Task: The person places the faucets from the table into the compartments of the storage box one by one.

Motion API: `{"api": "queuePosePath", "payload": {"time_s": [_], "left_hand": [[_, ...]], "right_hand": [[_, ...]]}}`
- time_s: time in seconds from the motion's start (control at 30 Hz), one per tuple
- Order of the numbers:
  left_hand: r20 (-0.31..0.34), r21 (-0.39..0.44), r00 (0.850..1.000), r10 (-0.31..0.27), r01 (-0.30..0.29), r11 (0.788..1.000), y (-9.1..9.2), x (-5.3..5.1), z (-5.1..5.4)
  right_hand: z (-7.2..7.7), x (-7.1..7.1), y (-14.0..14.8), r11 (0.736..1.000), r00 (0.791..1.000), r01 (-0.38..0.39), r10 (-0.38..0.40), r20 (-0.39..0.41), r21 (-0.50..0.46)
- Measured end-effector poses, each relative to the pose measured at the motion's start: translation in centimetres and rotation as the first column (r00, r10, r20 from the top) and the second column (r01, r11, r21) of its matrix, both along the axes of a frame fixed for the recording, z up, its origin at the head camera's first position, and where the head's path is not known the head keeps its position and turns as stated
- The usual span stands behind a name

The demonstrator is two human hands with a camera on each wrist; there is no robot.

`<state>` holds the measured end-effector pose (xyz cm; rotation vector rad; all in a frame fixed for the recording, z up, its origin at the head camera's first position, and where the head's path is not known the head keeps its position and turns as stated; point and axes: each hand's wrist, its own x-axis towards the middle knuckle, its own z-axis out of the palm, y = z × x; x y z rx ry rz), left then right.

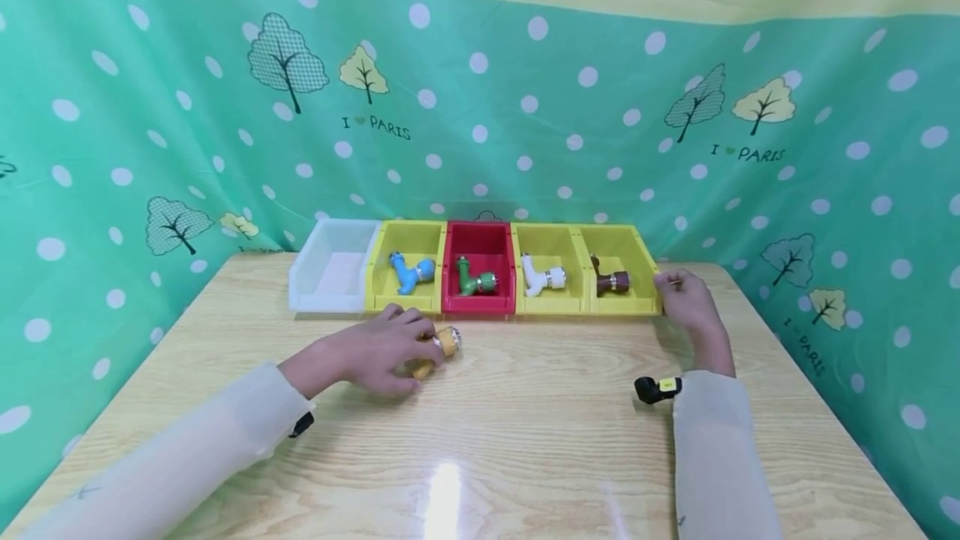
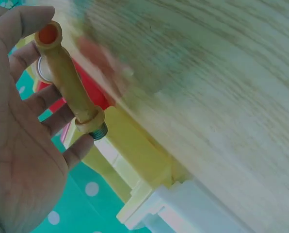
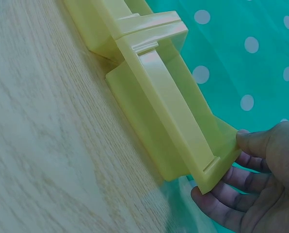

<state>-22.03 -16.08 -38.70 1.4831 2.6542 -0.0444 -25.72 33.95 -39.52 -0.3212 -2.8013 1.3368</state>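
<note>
My left hand (image 1: 387, 348) holds an orange-yellow tap (image 1: 447, 342) just in front of the bins. In the left wrist view, the thumb lies by the open end of this tap (image 2: 69, 80) and the fingers lie behind its body; a dark threaded end points away. My right hand (image 1: 686, 300) grips the outer side of the rightmost yellow bin (image 1: 651, 294). Seen from the right wrist, the thumb is on the rim of that bin (image 3: 181, 109) and the fingers are on its outside.
The joined row holds a white bin (image 1: 330, 304), a yellow bin with a blue tap (image 1: 411, 273), a red bin with a green tap (image 1: 476, 280), then yellow bins with a white tap (image 1: 542, 277) and a brown tap (image 1: 611, 280). A dotted curtain (image 1: 480, 107) surrounds the wooden table (image 1: 540, 407).
</note>
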Motion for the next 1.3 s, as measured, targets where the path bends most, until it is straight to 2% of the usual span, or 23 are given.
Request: {"api": "queuePosePath", "payload": {"time_s": [0.1,0.6,0.77,0.97,1.3], "left_hand": [[-0.010,0.009,1.000,0.001,-0.001,1.000,-0.4,0.1,0.5],[-0.117,0.044,0.993,0.017,-0.012,0.999,-3.8,-0.8,2.8],[-0.141,0.049,0.988,0.058,-0.051,0.998,-5.4,-1.3,3.2],[-0.189,0.078,0.976,0.112,-0.099,0.992,-7.5,-2.3,3.6],[-0.155,0.121,0.962,0.223,-0.206,0.971,-10.4,-3.8,4.4]], "right_hand": [[0.0,0.0,-0.1,1.000,1.000,0.001,-0.001,0.006,-0.006],[0.4,-0.1,-0.3,1.000,1.000,0.011,-0.011,0.007,-0.006],[0.2,-0.1,-0.1,1.000,1.000,-0.004,0.004,0.003,-0.004],[0.1,-0.1,-0.1,1.000,1.000,-0.007,0.007,-0.011,0.010],[0.1,0.0,0.0,1.000,1.000,-0.005,0.005,-0.020,0.025]]}}
